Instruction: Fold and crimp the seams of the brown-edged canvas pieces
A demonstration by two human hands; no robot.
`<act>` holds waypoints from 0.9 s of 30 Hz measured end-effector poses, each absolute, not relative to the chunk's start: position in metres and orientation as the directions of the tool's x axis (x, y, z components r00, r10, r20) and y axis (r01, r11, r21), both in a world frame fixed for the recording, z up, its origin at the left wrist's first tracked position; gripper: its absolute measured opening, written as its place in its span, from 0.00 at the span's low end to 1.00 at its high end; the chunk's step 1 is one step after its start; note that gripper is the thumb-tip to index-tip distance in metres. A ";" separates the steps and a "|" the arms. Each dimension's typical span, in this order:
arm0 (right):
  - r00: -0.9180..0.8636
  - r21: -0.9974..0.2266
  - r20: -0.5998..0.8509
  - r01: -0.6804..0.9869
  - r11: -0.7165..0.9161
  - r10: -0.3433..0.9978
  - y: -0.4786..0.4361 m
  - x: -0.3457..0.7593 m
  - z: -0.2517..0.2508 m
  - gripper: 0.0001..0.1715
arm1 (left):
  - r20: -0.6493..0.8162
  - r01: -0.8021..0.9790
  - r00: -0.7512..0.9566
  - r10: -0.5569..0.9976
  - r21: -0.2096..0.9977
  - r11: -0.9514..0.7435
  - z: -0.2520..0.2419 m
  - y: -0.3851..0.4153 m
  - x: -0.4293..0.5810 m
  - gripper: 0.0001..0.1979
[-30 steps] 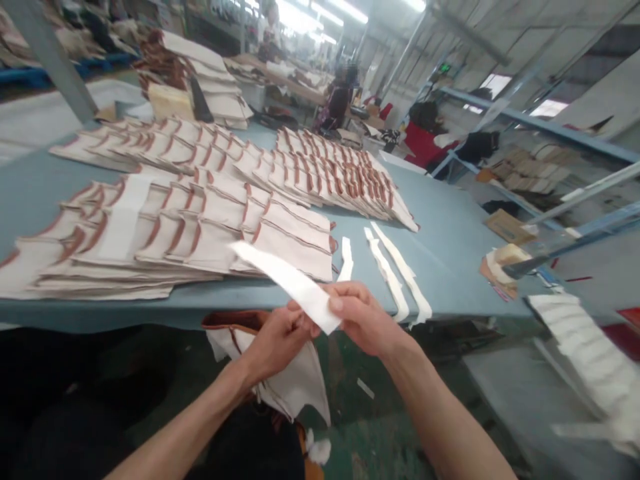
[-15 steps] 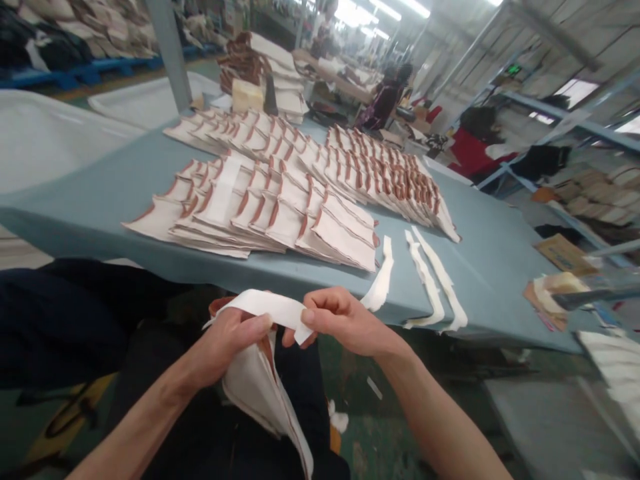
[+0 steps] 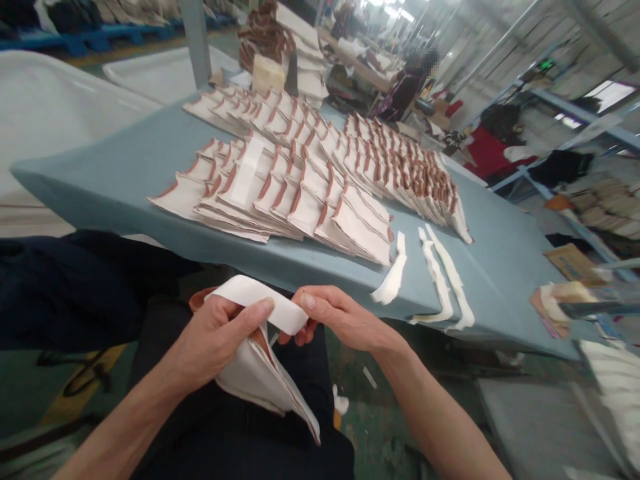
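Observation:
A white strip (image 3: pixel 260 301) stretches between my two hands above my lap. My left hand (image 3: pixel 220 333) is closed on the strip's left part, thumb on top, and on a cream fabric piece with brown edges (image 3: pixel 265 383) that hangs down below it. The strip's right end is pinched by my right hand (image 3: pixel 330 313), thumb over the front; its other fingers curl behind, partly hidden. Ahead on the blue-covered table (image 3: pixel 110 180) lie overlapping rows of similar cream pieces (image 3: pixel 310 207) with brown edges. A white strip (image 3: pixel 250 170) rests on one of the rows.
Several crumpled white strips (image 3: pixel 395 270) lie near the table's front edge, to the right. A folded pile (image 3: pixel 307 60) and a yellowish block (image 3: pixel 269 72) stand at the back. White bins (image 3: pixel 60 113) are on the left. Another person (image 3: pixel 400 90) sits beyond the table.
The camera view has shifted, so the table appears further right. My left hand has moved slightly left and the hanging fabric has swung up a little. Both hands keep hold of the strip.

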State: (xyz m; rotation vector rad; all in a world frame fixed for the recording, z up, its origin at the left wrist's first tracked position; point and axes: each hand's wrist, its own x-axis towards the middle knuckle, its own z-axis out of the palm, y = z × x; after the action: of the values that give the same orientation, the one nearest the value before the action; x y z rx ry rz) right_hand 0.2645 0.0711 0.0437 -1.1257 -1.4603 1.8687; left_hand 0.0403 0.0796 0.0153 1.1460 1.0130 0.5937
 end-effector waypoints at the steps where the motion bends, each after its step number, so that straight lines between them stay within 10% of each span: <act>1: -0.520 -0.954 -0.290 0.091 -0.286 0.803 0.071 0.262 0.042 0.41 | -0.352 0.099 0.448 0.822 0.933 0.345 0.015 0.079 0.039 0.27; 27: -0.189 -0.967 -0.235 -0.056 -0.249 0.954 0.054 0.219 0.002 0.44 | -0.443 0.283 0.366 0.818 0.891 0.356 0.003 0.081 0.031 0.30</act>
State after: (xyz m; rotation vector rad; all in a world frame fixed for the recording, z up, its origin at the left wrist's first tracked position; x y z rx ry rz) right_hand 0.2194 0.0538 0.0018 -1.2356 -1.1554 1.5634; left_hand 0.0310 0.0806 0.0032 1.2036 1.1924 0.4802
